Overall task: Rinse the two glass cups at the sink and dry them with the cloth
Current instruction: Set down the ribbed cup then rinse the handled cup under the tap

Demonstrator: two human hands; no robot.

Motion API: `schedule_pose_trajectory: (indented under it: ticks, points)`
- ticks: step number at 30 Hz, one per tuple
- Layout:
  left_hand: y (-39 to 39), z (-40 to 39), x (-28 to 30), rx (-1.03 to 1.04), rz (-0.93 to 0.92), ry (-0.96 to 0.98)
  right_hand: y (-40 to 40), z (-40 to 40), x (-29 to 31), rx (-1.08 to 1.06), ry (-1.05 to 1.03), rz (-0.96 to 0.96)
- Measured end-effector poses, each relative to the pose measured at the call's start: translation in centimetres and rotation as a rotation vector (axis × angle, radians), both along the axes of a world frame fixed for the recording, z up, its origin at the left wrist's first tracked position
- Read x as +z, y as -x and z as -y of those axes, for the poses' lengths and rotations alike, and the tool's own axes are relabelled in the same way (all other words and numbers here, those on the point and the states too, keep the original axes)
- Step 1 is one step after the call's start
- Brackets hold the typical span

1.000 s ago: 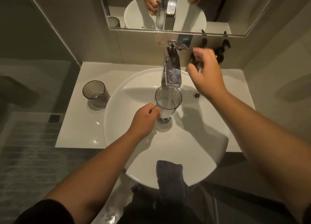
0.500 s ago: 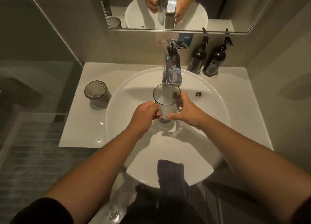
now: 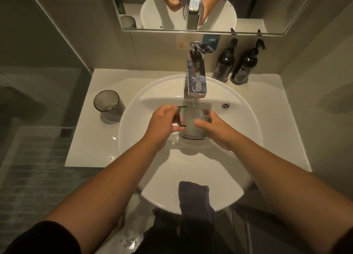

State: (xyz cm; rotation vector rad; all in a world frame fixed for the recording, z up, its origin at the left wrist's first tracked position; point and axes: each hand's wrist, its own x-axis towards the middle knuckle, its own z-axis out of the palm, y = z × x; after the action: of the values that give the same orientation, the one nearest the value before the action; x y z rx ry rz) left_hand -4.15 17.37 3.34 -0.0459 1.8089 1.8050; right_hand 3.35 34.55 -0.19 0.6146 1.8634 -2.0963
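Observation:
A clear glass cup with a handle [image 3: 193,120] stands under the chrome tap [image 3: 195,78], full of frothy water. My left hand [image 3: 162,123] grips its dark handle on the left side. My right hand [image 3: 215,131] wraps round the cup's right wall, thumb on the front. A second, ribbed grey glass cup [image 3: 108,104] stands upright on the counter left of the white basin [image 3: 248,131]. A dark cloth [image 3: 194,200] hangs over the basin's front rim.
Two black pump bottles [image 3: 224,62] [image 3: 246,64] stand against the wall right of the tap. A mirror [image 3: 248,7] hangs above. The white counter [image 3: 84,139] ends at a glass panel on the left and a wall on the right.
My right hand came down from the tap lever to the cup and now holds its right side. The cup has sunk a little lower in the basin and filled with water.

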Motion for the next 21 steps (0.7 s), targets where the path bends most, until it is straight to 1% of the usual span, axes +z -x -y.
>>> schedule_pose_trajectory:
  ticks: [4, 11, 15, 18, 19, 21]
  points:
    - [0.2, 0.3, -0.3, -0.011, -0.042, 0.072, -0.4, -0.1, -0.1, -0.02, 0.096, 0.013]
    - [0.0, 0.0, -0.6, -0.059, -0.127, 0.14, -0.2, -0.3, 0.0, -0.033, 0.122, 0.015]
    - [-0.3, -0.4, -0.5, -0.073, -0.166, 0.183, 0.3, 0.0, 0.1, -0.06, 0.082, 0.003]
    - [-0.6, -0.6, -0.5, -0.073, -0.275, 0.339, 0.6, 0.5, 0.3, -0.139, 0.032, 0.069]
    - [-0.9, -0.7, -0.3, -0.093, -0.304, 0.397, 0.7, 0.8, 0.3, -0.145, -0.011, 0.083]
    - [-1.5, -1.1, -0.1, -0.163, -0.331, 0.453, 0.8, 1.5, 0.6, -0.126, -0.108, 0.075]
